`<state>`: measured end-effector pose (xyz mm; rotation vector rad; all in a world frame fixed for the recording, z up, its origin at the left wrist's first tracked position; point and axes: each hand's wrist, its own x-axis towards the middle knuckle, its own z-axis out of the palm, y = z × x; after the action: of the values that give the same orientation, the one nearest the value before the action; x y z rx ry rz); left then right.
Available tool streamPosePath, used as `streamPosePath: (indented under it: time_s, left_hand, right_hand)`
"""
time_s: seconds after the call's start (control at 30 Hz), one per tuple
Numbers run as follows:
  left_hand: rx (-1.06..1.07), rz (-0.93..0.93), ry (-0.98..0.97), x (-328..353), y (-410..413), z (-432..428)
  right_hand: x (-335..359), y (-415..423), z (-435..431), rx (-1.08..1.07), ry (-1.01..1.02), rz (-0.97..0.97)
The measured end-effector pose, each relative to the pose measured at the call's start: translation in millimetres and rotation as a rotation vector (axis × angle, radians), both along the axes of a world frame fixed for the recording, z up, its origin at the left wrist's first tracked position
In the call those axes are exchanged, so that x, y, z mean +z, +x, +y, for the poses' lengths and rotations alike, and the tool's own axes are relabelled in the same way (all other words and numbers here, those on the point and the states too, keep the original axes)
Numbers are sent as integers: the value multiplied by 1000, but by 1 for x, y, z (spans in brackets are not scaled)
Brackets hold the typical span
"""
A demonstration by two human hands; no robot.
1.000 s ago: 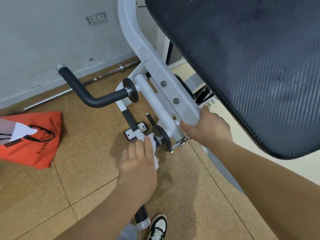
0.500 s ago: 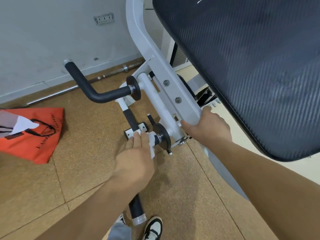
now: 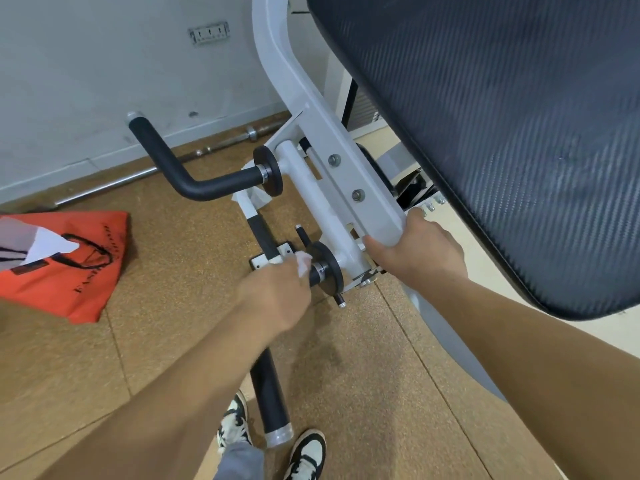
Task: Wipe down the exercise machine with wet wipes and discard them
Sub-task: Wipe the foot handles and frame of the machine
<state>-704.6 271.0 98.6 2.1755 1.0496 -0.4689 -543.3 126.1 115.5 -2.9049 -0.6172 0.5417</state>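
The left hand [image 3: 273, 296] clutched a crumpled white wet wipe [image 3: 303, 261] round the black foam handle [image 3: 270, 400], beside its black disc [image 3: 329, 268]. The right hand [image 3: 420, 252] gripped the grey steel frame [image 3: 346, 178] by its lower end, above brown cork floor [image 3: 363, 375].

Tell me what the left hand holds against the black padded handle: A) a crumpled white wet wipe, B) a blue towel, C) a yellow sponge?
A: the left hand grips a crumpled white wet wipe against the near black padded handle.
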Motion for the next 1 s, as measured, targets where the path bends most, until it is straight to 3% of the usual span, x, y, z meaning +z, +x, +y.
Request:
streamPosePath:
  time_s: [0.1, 0.17, 0.27, 0.33, 0.37, 0.47, 0.6, 0.67, 0.73, 0.8, 0.93, 1.0]
  left_hand:
    - [-118, -245, 73, 23, -41, -9]
    - [-210, -240, 41, 29, -58, -1]
    - [38, -229, -76, 30, -47, 30]
    - [264, -302, 39, 19, -32, 57]
    - [269, -320, 137, 13, -25, 66]
    - [51, -297, 318, 3, -11, 66]
    - [-51, -276, 123, -3, 0, 28]
    - [159, -320, -82, -8, 9, 30]
    - [360, -361, -150, -8, 17, 46]
    - [273, -330, -115, -5, 22, 62]
    - [-64, -202, -246, 2, 13, 59]
    - [-91, -260, -143, 1, 9, 60]
  right_hand:
    - [0, -1, -1, 2, 17, -2]
    - [-1, -1, -1, 4, 30, -2]
    - [-1, -1, -1, 8, 25, -8]
    - [1, -3, -1, 10, 25, -8]
    - [0, -3, -1, 11, 31, -12]
    - [-2, -3, -1, 7, 34, -17]
    - [0, -3, 0, 5, 22, -21]
    - [-2, -2, -1, 2, 22, -22]
    - [-2, -2, -1, 6, 24, -18]
    - [-1, -2, -1, 9, 22, -19]
    - [-3, -2, -2, 11, 32, -18]
    - [-3, -2, -3, 13, 30, -26]
